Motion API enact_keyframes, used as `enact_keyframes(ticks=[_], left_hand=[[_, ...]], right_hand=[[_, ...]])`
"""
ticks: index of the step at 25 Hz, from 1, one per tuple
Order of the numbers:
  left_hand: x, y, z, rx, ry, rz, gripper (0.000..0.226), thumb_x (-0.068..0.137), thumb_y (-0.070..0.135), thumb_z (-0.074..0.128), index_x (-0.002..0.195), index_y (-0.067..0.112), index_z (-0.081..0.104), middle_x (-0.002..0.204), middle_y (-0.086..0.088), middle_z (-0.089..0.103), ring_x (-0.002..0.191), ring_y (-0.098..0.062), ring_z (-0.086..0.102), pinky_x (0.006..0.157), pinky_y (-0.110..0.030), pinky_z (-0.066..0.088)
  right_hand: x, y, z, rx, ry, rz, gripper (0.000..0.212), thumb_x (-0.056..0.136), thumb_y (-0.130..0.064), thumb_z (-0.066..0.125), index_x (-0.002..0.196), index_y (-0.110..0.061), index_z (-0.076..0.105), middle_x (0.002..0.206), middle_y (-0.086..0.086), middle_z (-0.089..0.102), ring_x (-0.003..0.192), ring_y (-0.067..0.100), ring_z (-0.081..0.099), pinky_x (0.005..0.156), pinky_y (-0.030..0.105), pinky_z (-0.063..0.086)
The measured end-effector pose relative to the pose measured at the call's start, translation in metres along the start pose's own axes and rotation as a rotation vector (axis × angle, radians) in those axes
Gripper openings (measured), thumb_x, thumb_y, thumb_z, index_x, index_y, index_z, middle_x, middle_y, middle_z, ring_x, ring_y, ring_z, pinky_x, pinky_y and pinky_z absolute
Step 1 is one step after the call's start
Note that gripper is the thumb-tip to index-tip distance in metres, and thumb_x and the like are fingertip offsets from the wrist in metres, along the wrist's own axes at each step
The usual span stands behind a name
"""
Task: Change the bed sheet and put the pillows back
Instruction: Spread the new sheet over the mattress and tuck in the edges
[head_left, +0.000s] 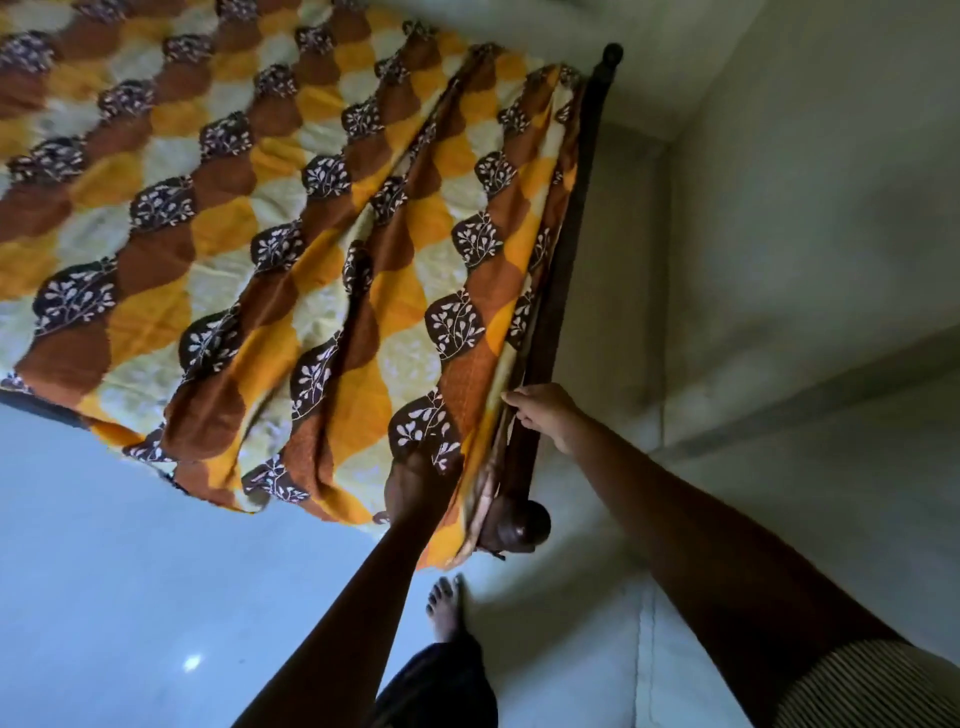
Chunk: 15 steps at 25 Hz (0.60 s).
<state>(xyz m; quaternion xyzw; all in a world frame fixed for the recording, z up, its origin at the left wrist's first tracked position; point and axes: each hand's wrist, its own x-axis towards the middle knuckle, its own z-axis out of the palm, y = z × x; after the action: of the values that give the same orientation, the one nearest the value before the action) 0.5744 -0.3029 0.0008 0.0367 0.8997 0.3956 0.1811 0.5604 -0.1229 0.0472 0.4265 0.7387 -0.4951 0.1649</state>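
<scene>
While the person stands at the near corner of the bed, the best thing to find places from is the long dark wooden bed rail (576, 218) on the bed's right side. Far to the left of the rail is the shiny pale blue floor (104, 545). Between that floor and the rail lies the big soft bed sheet (260, 234) with orange, brown and cream waves and dark leaf patches. It is spread over the bed, with long folds bunched close to the rail.

Just left of the rail's near end, the left hand (415, 483) goes in under the hanging sheet. Its fingers are hidden, so I cannot tell if it grips or only pushes. Below the rail's near end a bare foot (445, 610) stands on the floor. At that end sits a round dark wooden knob (519, 522). Right beside the rail, the right hand (545, 415) pinches the sheet's edge with bent fingers. To the right of the rail is the plain pale green wall (805, 208). No pillows show.

I think this side is being pulled straight. A hard tug here could drag the sheet off the far side. The small pinch could slip, or the edge could catch on the knob.
</scene>
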Motion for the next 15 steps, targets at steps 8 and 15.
enact_keyframes(ticks=[8, 15], left_hand=[[0.059, -0.012, 0.068, 0.075, -0.003, 0.012, 0.031, 0.079, 0.029, 0.069, 0.106, 0.015, 0.066, 0.1, -0.007, 0.065, 0.091, -0.029, 0.061, 0.07, -0.04, 0.052], [0.053, 0.014, 0.081, 0.162, 0.014, -0.107, 0.06, 0.07, 0.054, 0.059, 0.119, 0.018, 0.063, 0.12, -0.007, 0.061, 0.11, -0.031, 0.054, 0.087, -0.037, 0.046]], right_hand=[[0.113, 0.015, 0.047, 0.084, -0.149, 0.16, 0.041, 0.098, -0.021, 0.038, 0.138, -0.009, 0.038, 0.137, 0.011, 0.046, 0.124, 0.028, 0.046, 0.105, 0.041, 0.04], [0.119, 0.021, 0.032, -0.227, -0.025, 0.032, 0.027, 0.094, -0.011, 0.047, 0.114, 0.004, 0.057, 0.102, 0.018, 0.064, 0.093, 0.032, 0.065, 0.082, 0.038, 0.055]])
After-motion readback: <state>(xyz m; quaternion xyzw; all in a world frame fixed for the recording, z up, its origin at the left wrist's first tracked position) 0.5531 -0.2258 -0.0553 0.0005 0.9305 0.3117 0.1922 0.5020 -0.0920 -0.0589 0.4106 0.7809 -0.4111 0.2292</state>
